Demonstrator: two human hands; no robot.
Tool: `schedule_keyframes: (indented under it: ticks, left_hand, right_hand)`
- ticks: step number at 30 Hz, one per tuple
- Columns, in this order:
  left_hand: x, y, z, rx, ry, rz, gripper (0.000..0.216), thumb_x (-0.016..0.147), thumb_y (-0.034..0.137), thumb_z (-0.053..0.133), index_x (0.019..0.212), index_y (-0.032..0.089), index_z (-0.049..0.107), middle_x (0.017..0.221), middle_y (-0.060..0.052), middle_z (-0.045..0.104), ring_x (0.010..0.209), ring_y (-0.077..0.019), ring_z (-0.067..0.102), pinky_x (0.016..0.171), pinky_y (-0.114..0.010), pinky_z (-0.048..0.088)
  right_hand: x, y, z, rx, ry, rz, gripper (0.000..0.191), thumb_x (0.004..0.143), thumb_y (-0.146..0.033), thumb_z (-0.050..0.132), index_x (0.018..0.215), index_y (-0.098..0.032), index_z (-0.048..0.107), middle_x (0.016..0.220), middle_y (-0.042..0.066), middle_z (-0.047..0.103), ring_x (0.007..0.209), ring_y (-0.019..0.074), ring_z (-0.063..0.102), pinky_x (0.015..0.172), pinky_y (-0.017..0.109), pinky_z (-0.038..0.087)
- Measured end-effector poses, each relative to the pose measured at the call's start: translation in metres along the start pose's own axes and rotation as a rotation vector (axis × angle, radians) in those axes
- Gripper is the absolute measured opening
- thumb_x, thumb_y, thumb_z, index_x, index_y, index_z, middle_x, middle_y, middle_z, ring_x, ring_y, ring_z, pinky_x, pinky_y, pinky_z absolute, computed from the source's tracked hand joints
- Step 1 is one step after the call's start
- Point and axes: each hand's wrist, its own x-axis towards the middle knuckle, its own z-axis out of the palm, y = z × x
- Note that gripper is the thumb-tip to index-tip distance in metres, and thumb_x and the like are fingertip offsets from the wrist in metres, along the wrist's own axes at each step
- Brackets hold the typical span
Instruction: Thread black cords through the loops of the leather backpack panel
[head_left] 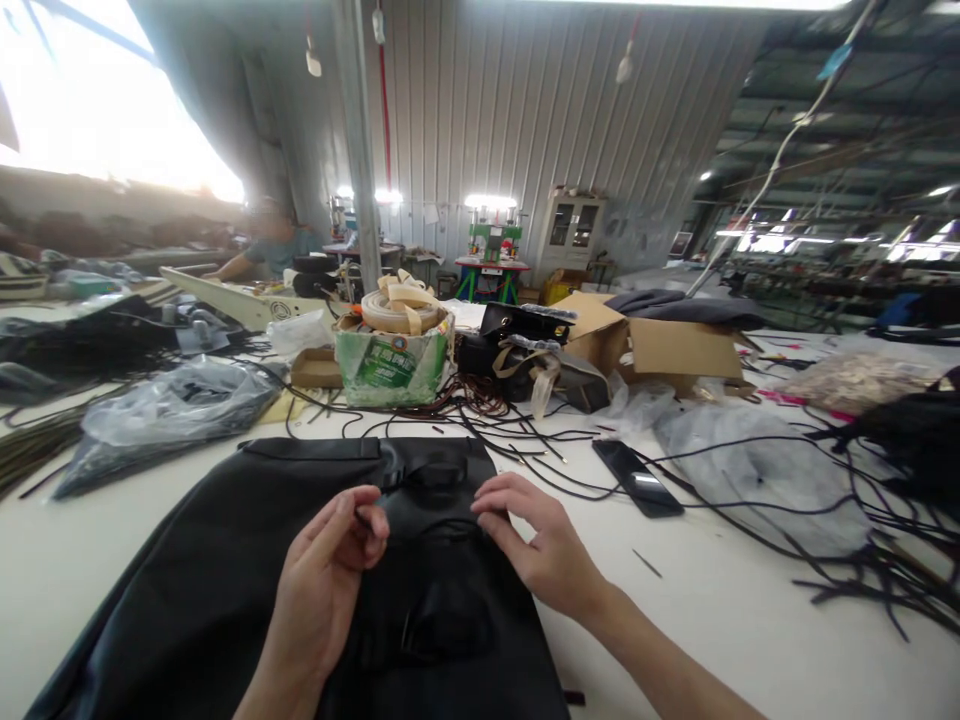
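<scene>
A black leather-like bag (225,560) lies flat on the white table in front of me, with dark straps and loops (442,475) along its middle. Over the middle of the bag, my left hand (326,565) has its fingers curled in a pinch. A small dark bit shows at those fingertips, too little to name. At the bag's right edge, my right hand (544,550) brings thumb and fingertips close together. What lies between them, if anything, blends into the black material behind.
Black cords (547,455) trail across the white table (720,620). A phone (637,478) lies to the right, beside clear plastic bags (765,480). Behind stand a green-and-white box (394,365) with rolled tape and an open cardboard box (682,350). A person (277,240) sits at far left.
</scene>
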Motion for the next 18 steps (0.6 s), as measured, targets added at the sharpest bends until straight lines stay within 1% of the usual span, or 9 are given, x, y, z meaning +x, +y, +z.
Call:
schedule_keyframes:
  ticks: [2, 4, 6, 8, 10, 11, 12, 15, 18]
  left_hand:
    - [-0.001, 0.001, 0.000, 0.028, -0.021, -0.020, 0.064, 0.092, 0.073, 0.077, 0.112, 0.012, 0.082, 0.079, -0.012, 0.075, 0.065, -0.0180, 0.059, 0.057, -0.025, 0.049]
    - [-0.003, 0.001, -0.002, 0.110, -0.015, -0.009, 0.085, 0.096, 0.088, 0.054, 0.117, 0.010, 0.082, 0.083, -0.018, 0.078, 0.064, -0.0216, 0.059, 0.053, -0.029, 0.045]
    - [-0.004, 0.000, -0.003, 0.332, -0.013, 0.135, 0.086, 0.100, 0.088, 0.044, 0.114, 0.014, 0.085, 0.090, -0.020, 0.081, 0.071, -0.0266, 0.063, 0.059, -0.035, 0.047]
    - [-0.005, -0.002, -0.004, 0.704, -0.080, 0.418, 0.062, 0.104, 0.075, 0.055, 0.105, 0.023, 0.088, 0.102, -0.016, 0.084, 0.090, -0.0332, 0.069, 0.080, -0.045, 0.051]
    - [-0.006, -0.006, -0.003, 1.057, -0.199, 0.707, 0.028, 0.103, 0.055, 0.072, 0.103, 0.031, 0.088, 0.113, -0.009, 0.084, 0.111, -0.0367, 0.069, 0.100, -0.052, 0.043]
    - [-0.006, -0.008, -0.002, 1.170, -0.267, 0.804, 0.017, 0.101, 0.047, 0.077, 0.106, 0.033, 0.086, 0.116, -0.006, 0.083, 0.115, -0.0365, 0.068, 0.103, -0.053, 0.040]
    - [-0.006, -0.011, -0.001, 1.233, -0.333, 0.861, 0.014, 0.101, 0.042, 0.079, 0.110, 0.033, 0.084, 0.116, -0.005, 0.083, 0.115, -0.0349, 0.068, 0.103, -0.053, 0.038]
    - [-0.007, -0.018, 0.002, 1.265, -0.500, 0.900, 0.018, 0.103, 0.035, 0.080, 0.120, 0.030, 0.077, 0.115, -0.004, 0.079, 0.108, -0.0286, 0.069, 0.098, -0.048, 0.040]
    - [-0.007, -0.022, 0.004, 1.311, -0.498, 0.959, 0.020, 0.103, 0.030, 0.079, 0.123, 0.029, 0.076, 0.119, -0.007, 0.073, 0.111, -0.0294, 0.066, 0.099, -0.048, 0.039]
  right_hand:
    - [-0.001, -0.004, 0.001, -0.100, -0.090, -0.046, 0.008, 0.103, -0.022, 0.074, 0.107, -0.025, 0.080, 0.121, 0.008, 0.073, 0.114, 0.0252, 0.069, 0.102, 0.044, 0.056]
    - [-0.002, -0.007, 0.002, -0.212, -0.143, -0.061, 0.009, 0.101, -0.020, 0.076, 0.107, -0.025, 0.080, 0.124, 0.008, 0.073, 0.116, 0.0281, 0.067, 0.102, 0.049, 0.055]
    - [-0.004, -0.008, 0.004, -0.255, -0.163, -0.057, 0.012, 0.102, -0.017, 0.072, 0.107, -0.024, 0.079, 0.124, 0.009, 0.073, 0.117, 0.0290, 0.067, 0.102, 0.051, 0.054]
    - [-0.005, -0.007, 0.006, -0.236, -0.165, -0.048, 0.013, 0.103, -0.014, 0.069, 0.105, -0.023, 0.078, 0.126, 0.009, 0.073, 0.119, 0.0285, 0.067, 0.103, 0.051, 0.055]
    - [-0.006, -0.006, 0.008, -0.203, -0.142, -0.043, 0.012, 0.103, -0.014, 0.069, 0.104, -0.023, 0.077, 0.126, 0.008, 0.073, 0.119, 0.0275, 0.067, 0.105, 0.049, 0.055]
    - [-0.006, -0.005, 0.009, -0.186, -0.128, -0.043, 0.012, 0.103, -0.013, 0.070, 0.104, -0.023, 0.076, 0.126, 0.008, 0.074, 0.119, 0.0269, 0.067, 0.105, 0.048, 0.056]
    - [-0.006, -0.005, 0.009, -0.172, -0.118, -0.044, 0.012, 0.102, -0.013, 0.070, 0.104, -0.023, 0.076, 0.126, 0.008, 0.074, 0.119, 0.0263, 0.067, 0.105, 0.047, 0.056]
    - [-0.007, -0.003, 0.010, -0.152, -0.109, -0.076, 0.014, 0.103, -0.012, 0.068, 0.104, -0.024, 0.076, 0.125, 0.007, 0.074, 0.118, 0.0250, 0.068, 0.103, 0.045, 0.057]
    - [-0.008, -0.001, 0.011, -0.162, -0.099, -0.114, 0.013, 0.104, -0.013, 0.068, 0.106, -0.023, 0.076, 0.126, 0.007, 0.074, 0.117, 0.0250, 0.068, 0.102, 0.045, 0.057]
